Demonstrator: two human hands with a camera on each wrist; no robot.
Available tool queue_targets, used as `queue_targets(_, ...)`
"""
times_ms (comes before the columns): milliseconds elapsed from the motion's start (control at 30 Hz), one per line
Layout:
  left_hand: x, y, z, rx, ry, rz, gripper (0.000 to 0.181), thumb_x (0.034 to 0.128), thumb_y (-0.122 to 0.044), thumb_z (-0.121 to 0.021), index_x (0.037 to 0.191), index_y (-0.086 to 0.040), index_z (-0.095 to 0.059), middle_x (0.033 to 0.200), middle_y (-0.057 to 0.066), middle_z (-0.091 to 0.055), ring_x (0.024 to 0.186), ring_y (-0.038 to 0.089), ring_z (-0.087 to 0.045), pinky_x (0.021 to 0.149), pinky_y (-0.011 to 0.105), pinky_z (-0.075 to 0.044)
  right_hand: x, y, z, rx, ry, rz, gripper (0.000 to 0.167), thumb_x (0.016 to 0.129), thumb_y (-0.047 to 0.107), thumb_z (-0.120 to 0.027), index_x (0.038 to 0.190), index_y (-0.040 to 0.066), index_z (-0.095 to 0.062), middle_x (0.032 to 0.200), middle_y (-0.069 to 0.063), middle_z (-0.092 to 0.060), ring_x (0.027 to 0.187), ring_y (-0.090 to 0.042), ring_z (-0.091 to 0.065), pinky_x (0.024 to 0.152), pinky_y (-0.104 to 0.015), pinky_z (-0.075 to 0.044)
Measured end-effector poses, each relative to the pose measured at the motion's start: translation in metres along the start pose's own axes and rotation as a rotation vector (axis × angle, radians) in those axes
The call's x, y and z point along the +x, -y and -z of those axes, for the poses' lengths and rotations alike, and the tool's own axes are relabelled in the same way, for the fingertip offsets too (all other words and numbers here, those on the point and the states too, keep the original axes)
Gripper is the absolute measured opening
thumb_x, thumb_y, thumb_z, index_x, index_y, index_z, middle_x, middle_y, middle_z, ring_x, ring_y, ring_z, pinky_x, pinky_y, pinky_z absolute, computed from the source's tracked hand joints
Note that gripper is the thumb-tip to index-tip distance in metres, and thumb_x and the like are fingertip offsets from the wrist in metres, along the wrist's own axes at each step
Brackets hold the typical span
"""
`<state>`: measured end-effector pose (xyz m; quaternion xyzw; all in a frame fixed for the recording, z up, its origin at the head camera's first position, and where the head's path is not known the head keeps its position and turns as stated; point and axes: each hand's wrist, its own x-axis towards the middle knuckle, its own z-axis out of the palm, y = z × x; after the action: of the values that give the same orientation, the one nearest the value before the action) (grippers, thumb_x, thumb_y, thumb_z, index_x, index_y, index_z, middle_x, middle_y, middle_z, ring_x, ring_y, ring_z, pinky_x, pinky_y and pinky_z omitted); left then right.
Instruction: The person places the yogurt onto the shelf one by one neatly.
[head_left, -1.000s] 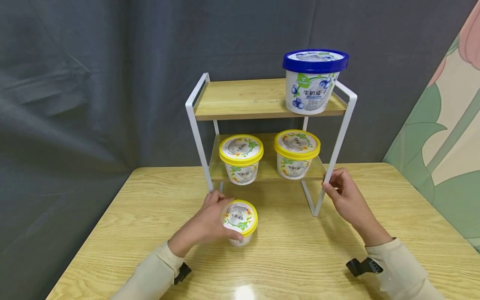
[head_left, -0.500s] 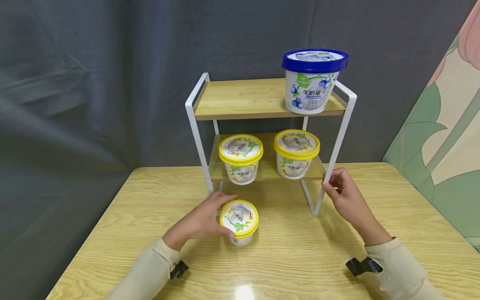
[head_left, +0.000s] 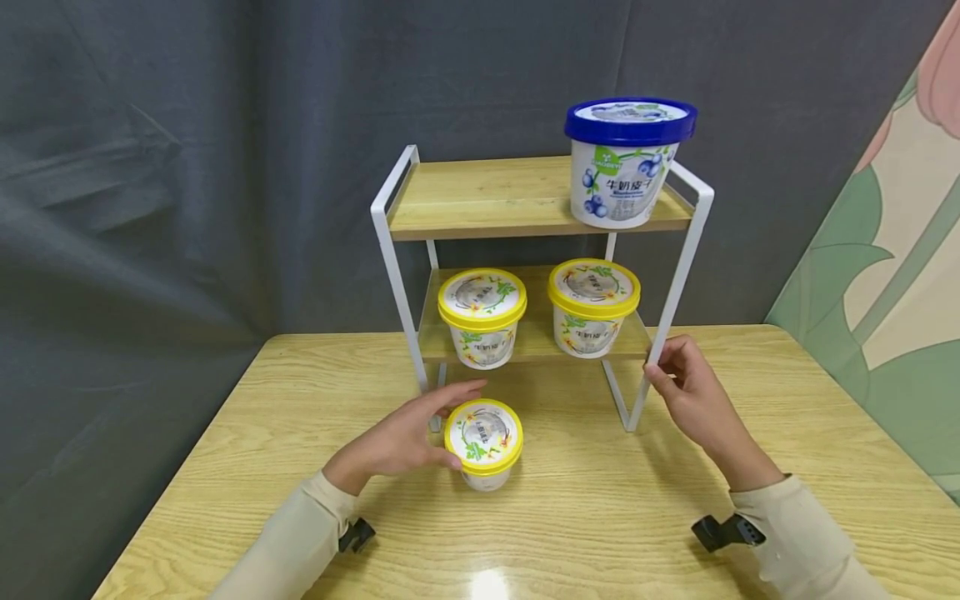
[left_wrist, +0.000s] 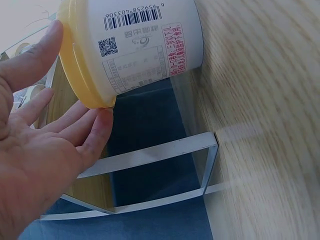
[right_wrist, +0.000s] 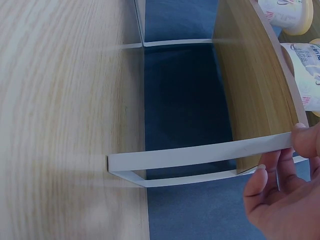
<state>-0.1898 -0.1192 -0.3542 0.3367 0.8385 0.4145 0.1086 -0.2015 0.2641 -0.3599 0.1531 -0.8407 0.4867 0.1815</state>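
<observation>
A small white tub with a yellow lid (head_left: 483, 437) stands upright on the table in front of the rack. My left hand (head_left: 401, 437) is at its left side, fingers fairly straight and spread behind the lid, thumb at the lid's near edge. In the left wrist view, the thumb and a fingertip touch the yellow rim of the tub (left_wrist: 145, 45), whose barcode side shows. My right hand (head_left: 690, 404) pinches the right front leg of the two-tier rack (head_left: 670, 308). The right wrist view shows the thumb on the white leg (right_wrist: 200, 155) and fingers behind it.
Two yellow-lidded tubs, left (head_left: 483, 321) and right (head_left: 594, 308), stand on the lower shelf (head_left: 536, 333). A larger blue-lidded blueberry tub (head_left: 628, 167) sits at the right end of the upper shelf (head_left: 487, 196). A dark curtain (head_left: 225, 167) hangs behind the table (head_left: 585, 517).
The tub on the table has turned, its lid print now facing another way, and shifted slightly right. My left fingers have straightened and spread, with the hand drawn slightly left. My right hand has stayed put.
</observation>
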Motion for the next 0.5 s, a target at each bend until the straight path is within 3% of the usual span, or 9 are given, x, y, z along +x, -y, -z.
queue_targets(167, -0.001, 0.001, -0.001, -0.014, 0.021, -0.020, 0.100, 0.0737, -0.007, -0.084, 0.157, -0.019, -0.030, 0.162, 0.004, -0.034, 0.145, 0.032, -0.037, 0.114, 0.056, -0.034, 0.000, 0.000, 0.000, -0.003, 0.002, 0.002, 0.014, 0.101, 0.000, -0.051, 0.112, -0.005, -0.045, 0.098, 0.000, -0.055, 0.087, 0.000, -0.053, 0.070, -0.018, -0.045)
queue_targets(267, -0.002, 0.000, -0.005, 0.012, -0.014, -0.013, 0.099, 0.0747, -0.013, -0.086, 0.156, -0.019, -0.030, 0.160, 0.009, -0.034, 0.144, 0.034, -0.037, 0.113, 0.058, -0.035, -0.001, 0.001, -0.001, -0.003, 0.004, -0.002, 0.014, 0.101, 0.000, -0.051, 0.113, -0.005, -0.045, 0.098, 0.003, -0.055, 0.087, 0.000, -0.053, 0.070, -0.018, -0.045)
queue_targets(333, -0.003, -0.004, -0.011, 0.087, -0.064, -0.001, 0.095, 0.0766, -0.021, -0.087, 0.155, -0.018, -0.033, 0.155, 0.010, -0.038, 0.141, 0.033, -0.039, 0.111, 0.058, -0.037, 0.000, 0.001, -0.001, -0.001, 0.005, -0.005, 0.014, 0.101, 0.000, -0.051, 0.112, -0.006, -0.045, 0.097, 0.005, -0.055, 0.087, 0.000, -0.053, 0.070, -0.018, -0.045)
queue_targets(500, -0.002, -0.016, -0.029, 0.385, -0.199, 0.019, 0.092, 0.0777, -0.047, -0.083, 0.151, -0.012, -0.040, 0.142, 0.009, -0.046, 0.131, 0.027, -0.045, 0.108, 0.055, -0.038, 0.000, 0.000, 0.000, 0.004, -0.005, -0.006, 0.015, 0.100, -0.001, -0.053, 0.112, -0.006, -0.045, 0.097, 0.006, -0.055, 0.086, 0.001, -0.052, 0.070, -0.018, -0.045)
